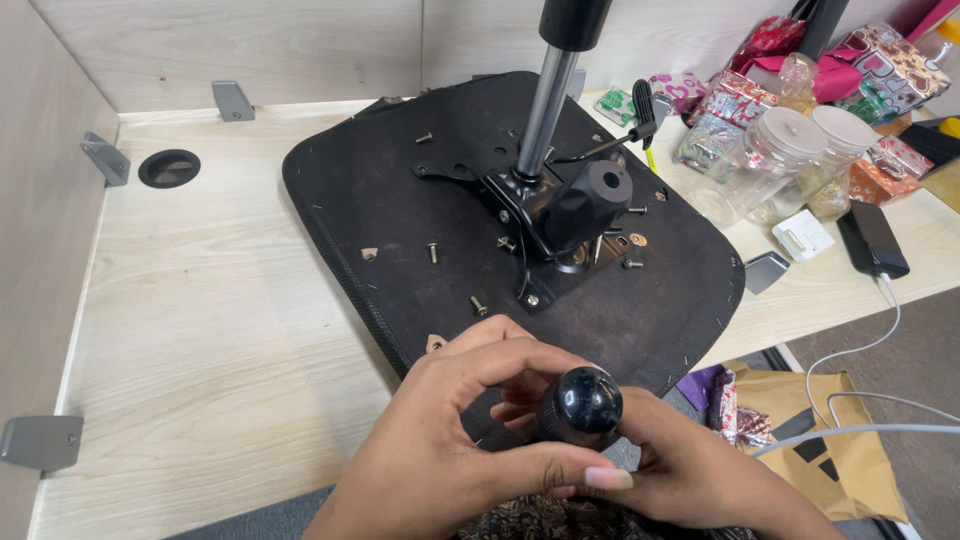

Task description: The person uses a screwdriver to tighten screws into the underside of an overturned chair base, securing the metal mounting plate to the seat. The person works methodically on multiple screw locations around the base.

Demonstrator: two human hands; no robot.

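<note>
An upturned black chair seat (pixel 400 210) lies on the light wooden desk (pixel 200 330). Its black metal mechanism plate (pixel 545 225) carries a gas cylinder (pixel 550 100) that rises out of the top of the view. A black lever (pixel 615 140) sticks out to the right. Several loose screws (pixel 433 252) lie on the seat's underside. At the seat's near edge my left hand (pixel 450 440) and my right hand (pixel 690 470) both wrap around a tool with a round black handle (pixel 583 403). The tool's tip is hidden by my fingers.
Wrapped gift packets and clear plastic jars (pixel 780 150) crowd the desk's back right. A white charger (pixel 802 236) and a black power bank (pixel 873 240) with a white cable lie near the right edge. Grey metal brackets (pixel 40 442) and a cable hole (pixel 169 168) are at the left.
</note>
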